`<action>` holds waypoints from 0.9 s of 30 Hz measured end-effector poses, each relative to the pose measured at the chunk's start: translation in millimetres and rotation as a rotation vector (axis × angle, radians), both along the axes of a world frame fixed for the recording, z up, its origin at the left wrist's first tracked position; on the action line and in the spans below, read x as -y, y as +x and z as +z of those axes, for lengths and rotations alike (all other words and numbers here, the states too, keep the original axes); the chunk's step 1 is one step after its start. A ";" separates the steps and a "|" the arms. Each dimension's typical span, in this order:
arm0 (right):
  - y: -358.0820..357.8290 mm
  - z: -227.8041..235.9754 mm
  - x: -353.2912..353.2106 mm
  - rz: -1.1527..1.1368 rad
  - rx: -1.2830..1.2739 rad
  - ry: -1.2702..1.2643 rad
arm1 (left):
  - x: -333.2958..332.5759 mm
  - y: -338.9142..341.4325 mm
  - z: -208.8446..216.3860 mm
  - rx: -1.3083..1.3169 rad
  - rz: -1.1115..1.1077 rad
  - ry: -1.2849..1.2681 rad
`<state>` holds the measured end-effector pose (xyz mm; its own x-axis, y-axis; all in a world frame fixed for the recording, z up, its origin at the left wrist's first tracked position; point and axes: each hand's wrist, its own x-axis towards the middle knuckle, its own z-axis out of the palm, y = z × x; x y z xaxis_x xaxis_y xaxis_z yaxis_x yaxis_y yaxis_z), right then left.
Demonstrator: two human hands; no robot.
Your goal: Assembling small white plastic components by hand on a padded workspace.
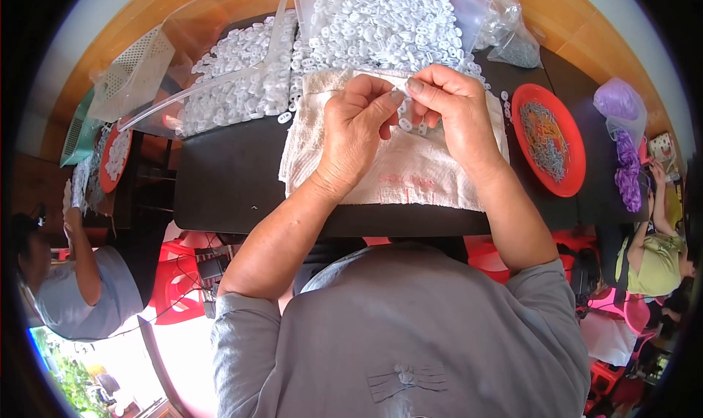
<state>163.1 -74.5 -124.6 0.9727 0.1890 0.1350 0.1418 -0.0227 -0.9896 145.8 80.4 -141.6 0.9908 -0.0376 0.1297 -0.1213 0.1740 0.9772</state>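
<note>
My left hand (359, 129) and my right hand (454, 107) meet above a white towel (410, 170) spread on a dark table (227, 176). Both pinch small white plastic pieces (405, 118) between thumb and fingertips; the fingers hide how the pieces are joined. Just beyond the hands lies a big heap of the same white plastic parts (381, 23), spilling out of clear plastic bags (212, 74).
A red plate (578, 162) holding small grey metal bits sits to the right, beside a purple bag (622, 125). A pale perforated basket (135, 70) stands at far left. One person sits at left (80, 286), another at right (652, 257), among red stools.
</note>
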 end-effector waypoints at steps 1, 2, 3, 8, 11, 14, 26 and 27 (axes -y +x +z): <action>0.2 -0.3 -0.8 -0.002 -0.001 0.000 | -0.2 -0.3 1.4 -0.028 -0.021 0.015; 0.3 -0.6 -2.9 0.007 -0.013 0.018 | -0.6 1.2 0.7 -0.029 -0.023 0.014; -0.2 -1.0 -4.4 0.018 -0.025 0.037 | -1.6 3.2 -0.1 -0.041 -0.022 0.029; 3.4 -4.5 -0.5 0.062 0.032 -0.038 | -6.8 7.0 1.2 -0.093 -0.052 0.025; 6.3 -7.4 0.7 0.084 0.045 -0.062 | -9.1 11.3 -1.6 -0.128 -0.119 0.019; 2.9 -8.7 -5.6 0.046 0.061 -0.083 | -5.5 12.2 -7.4 -0.048 -0.080 0.016; 5.6 -6.1 -1.4 0.017 -0.024 -0.031 | -7.1 11.3 -1.9 -0.163 -0.117 -0.175; 6.0 -6.4 -1.3 0.018 -0.017 -0.042 | -7.2 11.3 -1.3 -0.163 -0.111 -0.153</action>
